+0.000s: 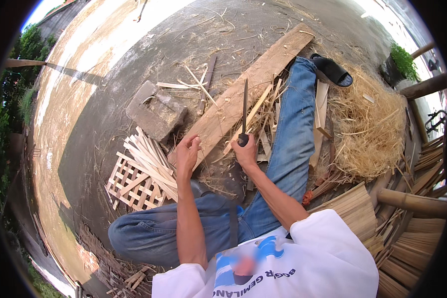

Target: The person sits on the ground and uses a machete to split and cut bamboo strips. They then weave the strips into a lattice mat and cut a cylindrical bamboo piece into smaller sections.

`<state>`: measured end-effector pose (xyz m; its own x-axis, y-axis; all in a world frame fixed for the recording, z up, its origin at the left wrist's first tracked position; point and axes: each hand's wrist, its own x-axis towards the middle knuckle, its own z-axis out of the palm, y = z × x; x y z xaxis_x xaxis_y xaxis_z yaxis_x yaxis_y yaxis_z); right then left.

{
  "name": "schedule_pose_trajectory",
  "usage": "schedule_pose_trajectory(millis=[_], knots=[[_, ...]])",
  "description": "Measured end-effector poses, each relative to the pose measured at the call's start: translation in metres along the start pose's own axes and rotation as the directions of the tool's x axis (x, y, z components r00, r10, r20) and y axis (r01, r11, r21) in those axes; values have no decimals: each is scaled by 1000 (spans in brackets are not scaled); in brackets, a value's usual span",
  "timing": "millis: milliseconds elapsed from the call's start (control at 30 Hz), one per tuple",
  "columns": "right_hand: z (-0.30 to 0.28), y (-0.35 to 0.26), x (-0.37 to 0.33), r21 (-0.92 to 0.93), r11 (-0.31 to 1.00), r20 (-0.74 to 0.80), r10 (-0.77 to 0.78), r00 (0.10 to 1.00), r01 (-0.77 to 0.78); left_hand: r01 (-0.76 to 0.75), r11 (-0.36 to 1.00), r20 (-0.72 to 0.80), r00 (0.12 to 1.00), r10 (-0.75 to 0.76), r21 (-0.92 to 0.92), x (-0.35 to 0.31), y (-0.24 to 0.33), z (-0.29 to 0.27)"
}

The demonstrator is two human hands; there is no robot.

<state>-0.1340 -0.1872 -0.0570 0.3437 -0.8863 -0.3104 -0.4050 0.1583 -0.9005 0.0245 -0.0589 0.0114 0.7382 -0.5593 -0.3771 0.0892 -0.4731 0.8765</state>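
My right hand (246, 151) is wrapped round the dark handle of a knife (245, 107), its long narrow blade pointing away from me. The blade stands over the edge of a long wooden plank (253, 74), which slants from near my hands up to the far right. My left hand (187, 153) hovers at the plank's near left edge. Its fingers are loosely bent and apart, with nothing visible in them. Beside it, to the left, a fan of pale bamboo strips (149, 156) lies over a woven lattice of strips (129, 186).
A stone block (156, 111) sits left of the plank. Split strips (263, 111) lie between the plank and my outstretched leg (295, 114). A heap of shavings (372, 129) spreads at the right, near a black sandal (335, 71). Bundled slats (350, 211) and bamboo poles (414, 201) stand at the lower right.
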Motion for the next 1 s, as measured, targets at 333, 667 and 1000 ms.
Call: schedule_pose_trajectory(millis=[333, 667, 1000], knots=[[-45, -48, -83, 217, 972, 649, -71, 758, -94, 341, 714, 358, 924, -134, -612, -14, 24, 6], [-59, -58, -80, 303, 899, 692, 19, 722, -315, 145, 685, 38, 985, -169, -714, -13, 26, -5], [-44, -35, -85, 251, 938, 574, 55, 817, -240, 106, 712, -39, 982, -183, -694, -11, 18, 2]])
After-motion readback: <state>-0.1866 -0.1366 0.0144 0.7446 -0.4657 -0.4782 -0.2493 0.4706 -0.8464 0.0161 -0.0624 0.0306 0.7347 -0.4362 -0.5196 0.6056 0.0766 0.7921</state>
